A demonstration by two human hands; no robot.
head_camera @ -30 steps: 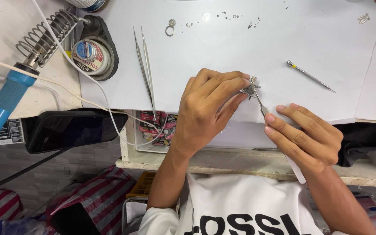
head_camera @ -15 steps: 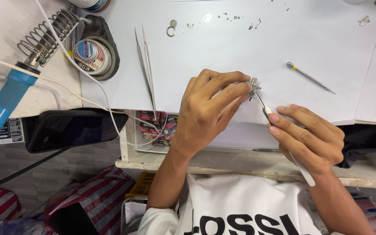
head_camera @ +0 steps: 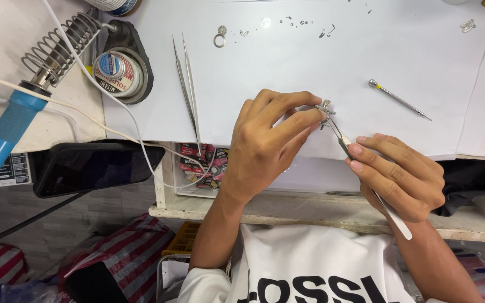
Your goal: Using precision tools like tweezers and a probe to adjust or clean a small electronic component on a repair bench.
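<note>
My left hand pinches a tiny metal part, light, slippery and fragile, by its edges; my right hand grips tweezers touching it from below.

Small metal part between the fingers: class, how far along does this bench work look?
Done: tiny loose pieces lie on the white sheet. In hand: the left hand pinches the small metal part while the right hand works tweezers at it. Left: spare tweezers and a screwdriver lie untouched.
</note>
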